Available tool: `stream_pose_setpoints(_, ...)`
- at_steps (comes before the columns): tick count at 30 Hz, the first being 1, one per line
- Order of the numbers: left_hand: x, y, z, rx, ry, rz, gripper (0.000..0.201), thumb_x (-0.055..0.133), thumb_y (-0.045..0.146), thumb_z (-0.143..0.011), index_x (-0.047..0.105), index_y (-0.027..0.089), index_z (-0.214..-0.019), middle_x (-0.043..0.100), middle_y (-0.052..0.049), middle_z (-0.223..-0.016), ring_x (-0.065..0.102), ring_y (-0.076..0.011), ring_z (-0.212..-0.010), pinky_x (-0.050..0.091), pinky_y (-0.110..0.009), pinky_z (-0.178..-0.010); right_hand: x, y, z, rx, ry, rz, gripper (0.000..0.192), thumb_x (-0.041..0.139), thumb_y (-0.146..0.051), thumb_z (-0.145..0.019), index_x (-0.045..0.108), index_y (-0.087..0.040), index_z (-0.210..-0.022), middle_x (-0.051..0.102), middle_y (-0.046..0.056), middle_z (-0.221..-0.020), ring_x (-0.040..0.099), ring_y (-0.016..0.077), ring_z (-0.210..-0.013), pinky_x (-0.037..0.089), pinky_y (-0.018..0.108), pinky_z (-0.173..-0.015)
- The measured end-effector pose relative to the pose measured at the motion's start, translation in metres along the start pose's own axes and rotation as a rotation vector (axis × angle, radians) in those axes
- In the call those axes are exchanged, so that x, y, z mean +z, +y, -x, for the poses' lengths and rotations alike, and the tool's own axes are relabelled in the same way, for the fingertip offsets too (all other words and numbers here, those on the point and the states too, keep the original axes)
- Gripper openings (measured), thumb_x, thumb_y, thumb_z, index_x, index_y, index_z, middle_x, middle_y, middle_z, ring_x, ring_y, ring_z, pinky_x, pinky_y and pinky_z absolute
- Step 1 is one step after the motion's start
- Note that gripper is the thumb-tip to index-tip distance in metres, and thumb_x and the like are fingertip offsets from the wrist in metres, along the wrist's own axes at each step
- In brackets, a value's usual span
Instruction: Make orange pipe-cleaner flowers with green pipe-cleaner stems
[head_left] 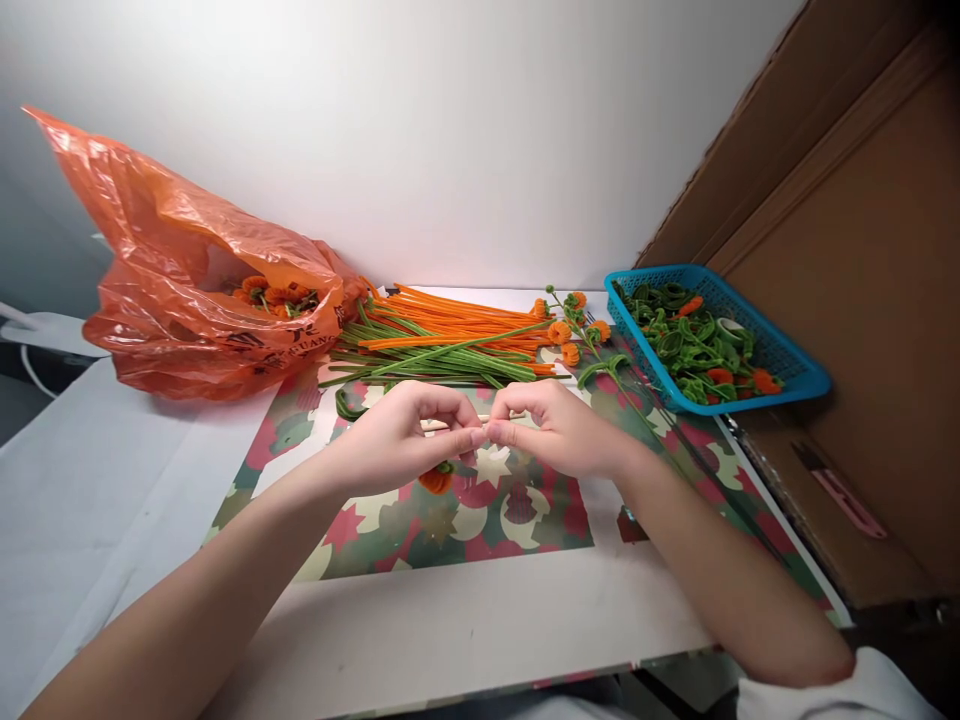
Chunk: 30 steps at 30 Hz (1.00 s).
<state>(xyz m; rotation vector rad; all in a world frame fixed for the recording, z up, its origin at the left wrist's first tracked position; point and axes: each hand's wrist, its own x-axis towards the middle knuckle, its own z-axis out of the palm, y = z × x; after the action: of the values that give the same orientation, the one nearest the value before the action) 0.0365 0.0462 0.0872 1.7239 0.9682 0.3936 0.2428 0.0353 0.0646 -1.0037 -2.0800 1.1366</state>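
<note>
My left hand and my right hand meet over the middle of the table, thumbs and fingertips pinched together. What lies between the fingertips is too small to make out. Just below my left fingers is a small orange pumpkin-shaped fuzzy ball with a green top; I cannot tell whether it hangs from the hand or rests on the table. Beyond the hands lie a bundle of orange pipe cleaners and a bundle of green pipe cleaners. A curled green piece is partly hidden behind my left hand.
An orange plastic bag with orange balls inside stands at the left. Right of the bundles lies a green stem with several orange balls. A blue basket holds green curled pieces. A pink-handled cutter lies on cardboard at the right.
</note>
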Motion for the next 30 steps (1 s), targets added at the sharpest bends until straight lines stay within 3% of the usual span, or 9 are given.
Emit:
stream_pose_setpoints(3, -0.002, 0.001, 0.003, 0.017, -0.038, 0.05, 0.019, 0.068, 0.032, -0.082, 0.066, 0.016, -0.071, 0.065, 0.0, -0.064, 0.058, -0.0099, -0.061, 0.045, -0.016, -0.051, -0.002, 0.0, 0.0, -0.09, -0.02, -0.063, 0.024, 0.058, -0.031, -0.091, 0.059, -0.016, -0.072, 0.061, 0.001, -0.074, 0.055, 0.0123, -0.073, 0.041, 0.023, -0.067)
stream_pose_setpoints(11, -0.005, -0.012, -0.004, -0.041, -0.309, 0.361, 0.023, 0.067, 0.035, -0.083, 0.064, 0.015, -0.073, 0.065, -0.001, -0.067, 0.062, -0.0113, -0.062, 0.049, -0.022, -0.061, -0.005, -0.006, 0.001, -0.251, -0.092, -0.011, 0.02, 0.054, -0.024, -0.093, 0.056, -0.018, -0.074, 0.057, 0.0, -0.071, 0.048, 0.0128, -0.071, 0.04, 0.025, -0.07)
stream_pose_setpoints(14, -0.003, -0.011, -0.004, -0.019, -0.277, 0.24, 0.022, 0.067, 0.037, -0.082, 0.066, 0.015, -0.075, 0.065, -0.001, -0.069, 0.059, -0.0111, -0.063, 0.046, -0.02, -0.057, -0.004, -0.006, 0.001, -0.266, -0.093, 0.053, 0.022, 0.052, -0.022, -0.092, 0.053, -0.019, -0.07, 0.054, -0.001, -0.067, 0.045, 0.0124, -0.066, 0.039, 0.026, -0.07)
stream_pose_setpoints(20, 0.003, -0.004, -0.001, 0.101, -0.002, -0.102, 0.019, 0.067, 0.033, -0.081, 0.069, 0.017, -0.071, 0.065, 0.001, -0.066, 0.055, -0.0109, -0.064, 0.043, -0.019, -0.058, -0.003, -0.003, 0.0, -0.178, -0.051, 0.099, 0.025, 0.053, -0.021, -0.09, 0.051, -0.019, -0.066, 0.054, -0.002, -0.065, 0.047, 0.0122, -0.065, 0.038, 0.026, -0.067)
stream_pose_setpoints(23, 0.0, -0.005, -0.001, 0.067, -0.035, -0.104, 0.019, 0.066, 0.033, -0.082, 0.071, 0.018, -0.073, 0.065, 0.001, -0.065, 0.055, -0.0104, -0.062, 0.043, -0.018, -0.056, -0.005, -0.005, 0.001, -0.128, -0.069, 0.119, 0.023, 0.055, -0.025, -0.092, 0.056, -0.018, -0.07, 0.059, 0.0, -0.071, 0.05, 0.013, -0.07, 0.038, 0.025, -0.066)
stream_pose_setpoints(30, -0.01, -0.001, 0.002, 0.025, -0.251, -0.054, 0.027, 0.059, 0.038, -0.087, 0.071, 0.016, -0.077, 0.066, -0.002, -0.067, 0.055, -0.0094, -0.057, 0.041, -0.017, -0.048, -0.007, -0.014, 0.003, -0.195, -0.13, 0.307, 0.02, 0.054, -0.024, -0.094, 0.059, -0.019, -0.075, 0.059, -0.001, -0.069, 0.051, 0.0142, -0.072, 0.036, 0.031, -0.08)
